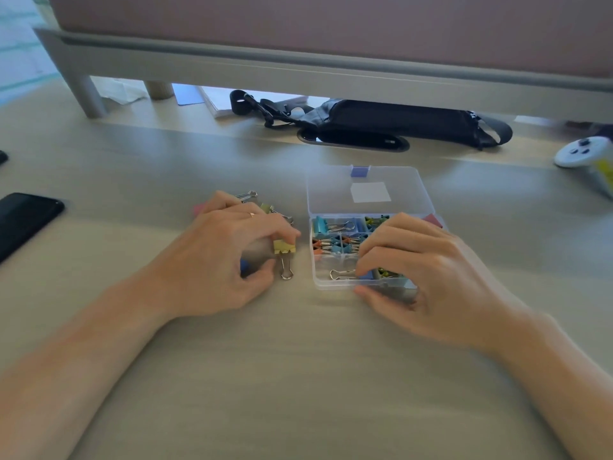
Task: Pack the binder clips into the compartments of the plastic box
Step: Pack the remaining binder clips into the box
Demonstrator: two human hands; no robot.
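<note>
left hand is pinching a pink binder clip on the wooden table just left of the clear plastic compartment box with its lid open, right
The colour is wrong: the left hand pinches a yellow binder clip, not a pink one, as the head view shows. It is on the wooden table just left of the clear plastic compartment box, lid open.
</note>
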